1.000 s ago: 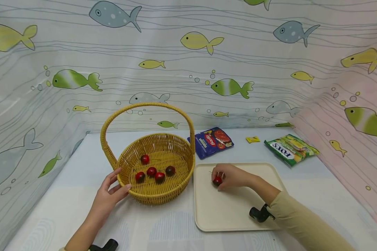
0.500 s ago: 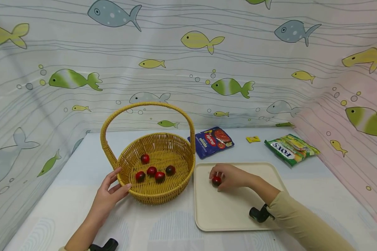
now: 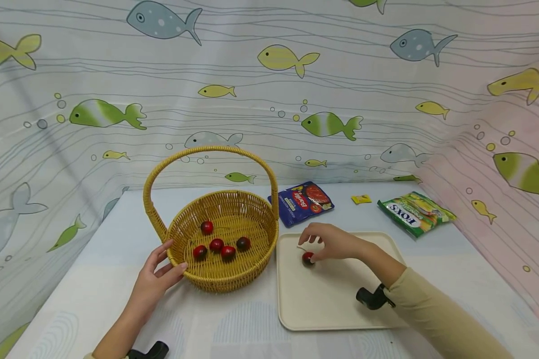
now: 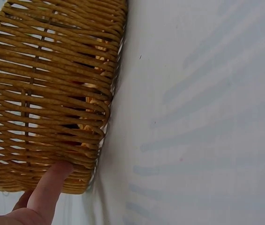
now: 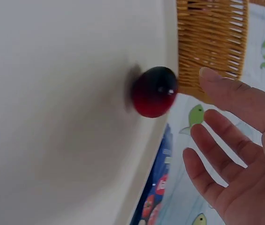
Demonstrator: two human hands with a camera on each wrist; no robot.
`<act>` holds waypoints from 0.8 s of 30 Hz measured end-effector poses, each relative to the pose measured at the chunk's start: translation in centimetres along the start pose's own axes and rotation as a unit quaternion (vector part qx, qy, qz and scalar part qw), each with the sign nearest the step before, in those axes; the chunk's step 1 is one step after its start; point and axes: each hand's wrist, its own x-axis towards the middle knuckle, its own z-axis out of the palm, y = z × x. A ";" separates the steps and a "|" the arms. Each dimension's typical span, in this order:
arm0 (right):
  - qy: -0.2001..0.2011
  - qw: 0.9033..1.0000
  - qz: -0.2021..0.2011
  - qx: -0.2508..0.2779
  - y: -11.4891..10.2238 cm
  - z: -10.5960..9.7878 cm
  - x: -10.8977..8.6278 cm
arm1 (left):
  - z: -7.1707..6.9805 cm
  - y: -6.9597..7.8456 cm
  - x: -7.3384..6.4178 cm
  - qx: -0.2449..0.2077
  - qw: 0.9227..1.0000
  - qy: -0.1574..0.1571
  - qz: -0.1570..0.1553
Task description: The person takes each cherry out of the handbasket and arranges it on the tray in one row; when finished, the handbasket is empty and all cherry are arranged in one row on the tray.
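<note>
Now, the right hand (image 3: 334,242) has risen and its fingers, curled round a glossy dark-red cherry (image 3: 307,259) moments ago, stand apart, holding nothing; the cherry lies on the cream rectangular tray (image 3: 319,306), so it seems let go there; the left hand (image 3: 154,276), fingers spread, touches the golden woven basket (image 3: 226,284) containing five round red cherries (image 3: 228,254).

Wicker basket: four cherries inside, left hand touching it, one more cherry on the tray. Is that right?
The count is wrong: the head view shows five cherries in the wicker basket, not four. The left hand does touch it, and one more cherry lies on the tray.
</note>
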 end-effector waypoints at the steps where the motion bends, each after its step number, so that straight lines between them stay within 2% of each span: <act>1: 0.002 1.000 -0.002 -0.001 -0.2 -0.2 0.1 | 0.0 0.0 0.0 -0.001 1.000 0.000 -0.001; 8: 0.008 1.000 -0.005 0.006 -1.6 -1.2 1.1 | 0.0 0.1 -0.1 -0.002 1.000 -0.001 -0.002; 17: 0.006 0.999 -0.031 -0.024 -3.7 -1.9 2.4 | -0.1 0.2 -0.1 -0.001 1.000 -0.002 -0.013; 24: 0.005 0.997 -0.061 -0.043 -5.4 -2.1 3.7 | -0.1 0.1 0.0 0.003 1.000 -0.005 -0.009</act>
